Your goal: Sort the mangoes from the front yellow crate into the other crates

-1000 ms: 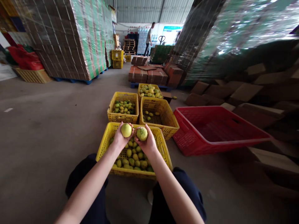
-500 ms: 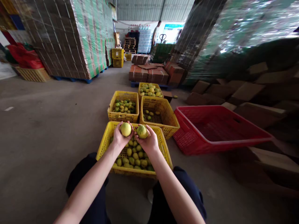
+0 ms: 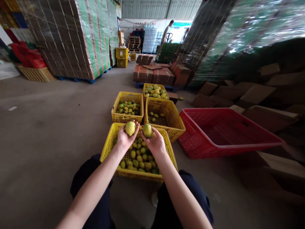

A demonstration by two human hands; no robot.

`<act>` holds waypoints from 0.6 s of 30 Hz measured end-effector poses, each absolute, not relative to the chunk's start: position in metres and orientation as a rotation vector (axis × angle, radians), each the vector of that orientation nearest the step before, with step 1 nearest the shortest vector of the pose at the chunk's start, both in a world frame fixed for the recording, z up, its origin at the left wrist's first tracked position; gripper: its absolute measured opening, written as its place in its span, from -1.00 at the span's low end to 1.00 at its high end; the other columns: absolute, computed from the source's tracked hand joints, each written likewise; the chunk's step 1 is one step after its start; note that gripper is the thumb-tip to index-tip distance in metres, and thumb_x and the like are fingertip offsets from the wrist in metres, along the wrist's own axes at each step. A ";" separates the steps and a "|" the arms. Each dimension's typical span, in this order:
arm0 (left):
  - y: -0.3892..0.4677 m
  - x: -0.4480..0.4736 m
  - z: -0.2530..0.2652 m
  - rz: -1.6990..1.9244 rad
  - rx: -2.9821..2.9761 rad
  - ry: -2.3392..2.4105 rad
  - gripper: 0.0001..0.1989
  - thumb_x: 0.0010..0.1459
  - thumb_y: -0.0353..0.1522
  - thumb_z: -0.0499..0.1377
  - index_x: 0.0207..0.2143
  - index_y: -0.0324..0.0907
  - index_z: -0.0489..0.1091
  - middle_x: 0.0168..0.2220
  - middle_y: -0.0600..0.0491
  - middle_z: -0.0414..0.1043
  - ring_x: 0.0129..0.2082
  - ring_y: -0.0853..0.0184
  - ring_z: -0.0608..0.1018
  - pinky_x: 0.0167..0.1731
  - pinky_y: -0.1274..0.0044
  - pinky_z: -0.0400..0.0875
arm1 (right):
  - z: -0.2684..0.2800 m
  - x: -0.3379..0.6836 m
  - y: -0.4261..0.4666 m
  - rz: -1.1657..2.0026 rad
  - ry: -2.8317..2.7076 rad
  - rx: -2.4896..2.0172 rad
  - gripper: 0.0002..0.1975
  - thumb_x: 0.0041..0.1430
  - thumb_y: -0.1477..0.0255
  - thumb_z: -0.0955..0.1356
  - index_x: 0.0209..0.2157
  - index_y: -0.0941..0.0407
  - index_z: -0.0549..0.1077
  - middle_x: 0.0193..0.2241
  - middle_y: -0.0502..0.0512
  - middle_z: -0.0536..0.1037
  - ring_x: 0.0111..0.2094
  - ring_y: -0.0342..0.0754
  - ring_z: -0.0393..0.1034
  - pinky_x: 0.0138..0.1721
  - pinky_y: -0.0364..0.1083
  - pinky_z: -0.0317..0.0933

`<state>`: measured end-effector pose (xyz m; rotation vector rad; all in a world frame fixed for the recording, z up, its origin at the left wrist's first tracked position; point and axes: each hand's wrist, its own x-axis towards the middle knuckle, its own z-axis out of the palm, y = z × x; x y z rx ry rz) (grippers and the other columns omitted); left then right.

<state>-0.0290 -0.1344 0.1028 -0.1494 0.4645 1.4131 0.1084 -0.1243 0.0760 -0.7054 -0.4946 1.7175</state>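
Observation:
My left hand (image 3: 125,136) is turned palm up, its fingers curled around a pale yellow lemon (image 3: 130,128). Close beside it, my right hand (image 3: 154,140) holds a greener, blotchy lemon (image 3: 147,130) on its fingers and thumb. Both hands are above a yellow plastic crate (image 3: 108,144) that stands between my knees. Several yellow-green lemons (image 3: 139,158) lie in that crate, partly hidden by my hands and forearms.
Beyond are a yellow crate of greenish lemons (image 3: 114,109), one with a few lemons (image 3: 175,121), and a fuller one (image 3: 156,91). A red crate (image 3: 214,146) stands right, near cardboard boxes (image 3: 228,93). Wrapped pallet stacks (image 3: 92,41) rise behind; a person (image 3: 166,31) stands far back.
Both hands have risen slightly with the lemons in them, and the fruit appears turned a little in the right hand. The whole view has shifted slightly.

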 end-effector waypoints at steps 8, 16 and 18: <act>-0.137 -0.030 0.113 1.307 -0.077 0.557 -0.65 0.33 -0.29 -0.05 -0.06 -0.35 0.40 -0.38 -0.11 0.54 -0.42 0.34 0.60 -0.48 0.63 0.54 | 0.090 0.104 -0.127 1.783 -0.261 -0.754 -0.86 0.04 0.34 0.41 -0.42 0.13 0.50 -0.47 0.06 0.63 -0.47 -0.10 0.53 -0.47 -0.18 0.45; -0.140 -0.009 0.110 1.310 0.029 0.523 -0.61 0.33 -0.26 -0.09 -0.26 -0.36 0.42 -0.45 -0.10 0.48 -0.69 0.49 0.35 -0.75 0.69 0.28 | 0.098 0.109 -0.128 1.822 -0.253 -0.644 -0.83 0.19 0.37 0.32 -0.30 0.17 0.49 -0.50 0.09 0.60 -0.67 -0.19 0.35 -0.68 -0.25 0.30; -0.141 -0.003 0.112 1.304 0.059 0.499 -0.59 0.33 -0.25 -0.09 -0.30 -0.37 0.42 -0.46 -0.10 0.47 -0.69 0.48 0.35 -0.76 0.68 0.28 | 0.101 0.113 -0.131 1.813 -0.233 -0.628 -0.81 0.22 0.38 0.29 -0.30 0.19 0.48 -0.48 0.13 0.61 -0.67 -0.19 0.34 -0.69 -0.26 0.28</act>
